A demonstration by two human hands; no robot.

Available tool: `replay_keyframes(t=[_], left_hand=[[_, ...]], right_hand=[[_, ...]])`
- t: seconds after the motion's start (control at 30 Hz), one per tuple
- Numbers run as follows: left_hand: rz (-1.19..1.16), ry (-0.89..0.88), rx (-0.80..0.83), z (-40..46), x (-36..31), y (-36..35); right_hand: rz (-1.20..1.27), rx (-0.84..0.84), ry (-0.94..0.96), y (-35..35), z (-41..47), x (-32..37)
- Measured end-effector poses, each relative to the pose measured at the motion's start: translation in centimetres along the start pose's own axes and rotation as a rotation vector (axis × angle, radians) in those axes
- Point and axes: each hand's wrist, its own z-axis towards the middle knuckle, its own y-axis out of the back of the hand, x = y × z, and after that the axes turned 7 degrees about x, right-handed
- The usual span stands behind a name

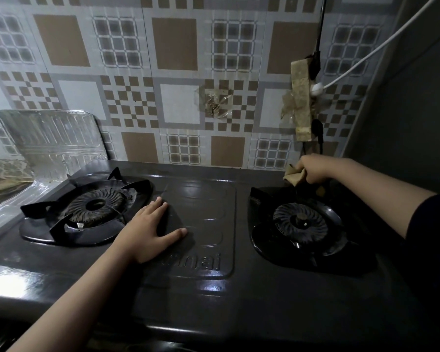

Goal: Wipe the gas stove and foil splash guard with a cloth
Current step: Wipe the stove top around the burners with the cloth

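A dark two-burner gas stove (201, 288) fills the lower view. My left hand (148, 232) lies flat, fingers spread, on its centre panel beside the left burner (92, 207). My right hand (313, 167) is closed on a crumpled tan cloth (294, 175) at the stove's back right corner, behind the right burner (300, 222). A foil splash guard (51, 138) stands at the back left, leaning against the tiled wall, with more foil running along the stove's left side.
The patterned tile wall (175, 102) rises directly behind the stove. A taped, grimy power strip (302, 97) with a white cable and a black cable hangs on the wall above my right hand. A dark wall closes the right side.
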Motion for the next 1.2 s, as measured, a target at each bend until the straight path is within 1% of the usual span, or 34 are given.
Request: replay_keyframes(t=[0.2, 0.37, 0.47, 0.6, 0.67, 0.73, 0.8, 0.87, 0.9, 1.0, 1.1, 1.2], left_hand=[[-0.019, -0.003, 0.016, -0.1, -0.2, 0.0], [0.015, 0.011, 0.018, -0.2, -0.4, 0.1], [0.019, 0.013, 0.022, -0.2, -0.5, 0.1], [0.028, 0.010, 0.018, -0.2, -0.4, 0.0], [0.029, 0.004, 0.019, -0.2, -0.3, 0.0], [0.021, 0.010, 0.032, -0.1, -0.2, 0.0], [0.021, 0.013, 0.042, 0.0, -0.3, 0.2], [0.027, 0.021, 0.036, 0.0, -0.3, 0.2], [0.027, 0.024, 0.032, 0.0, -0.3, 0.2], [0.024, 0.024, 0.013, 0.0, -0.2, 0.0], [0.025, 0.022, 0.008, 0.0, -0.2, 0.0], [0.017, 0.027, 0.009, 0.0, -0.1, 0.0]], right_hand=[[-0.062, 0.059, -0.147, 0.1, -0.8, -1.2], [-0.035, 0.109, -0.192, -0.2, -2.0, -3.5], [-0.049, 0.132, -0.220, 0.1, -2.8, -3.6], [-0.239, 0.221, -0.266, 1.0, -2.7, -2.0], [-0.335, 0.228, -0.262, 1.7, -2.3, -0.8], [-0.347, 0.183, -0.202, 2.6, -2.4, 1.3], [-0.325, 0.034, -0.090, 3.3, -2.8, 4.2], [-0.230, -0.130, 0.041, 3.6, -2.3, 7.4], [-0.162, -0.166, 0.110, 3.6, -1.9, 9.2], [-0.047, -0.185, 0.278, 3.5, -0.5, 14.2], [-0.064, -0.198, 0.379, 3.0, 1.2, 18.4], [-0.095, -0.159, 0.414, 2.0, 3.4, 20.7]])
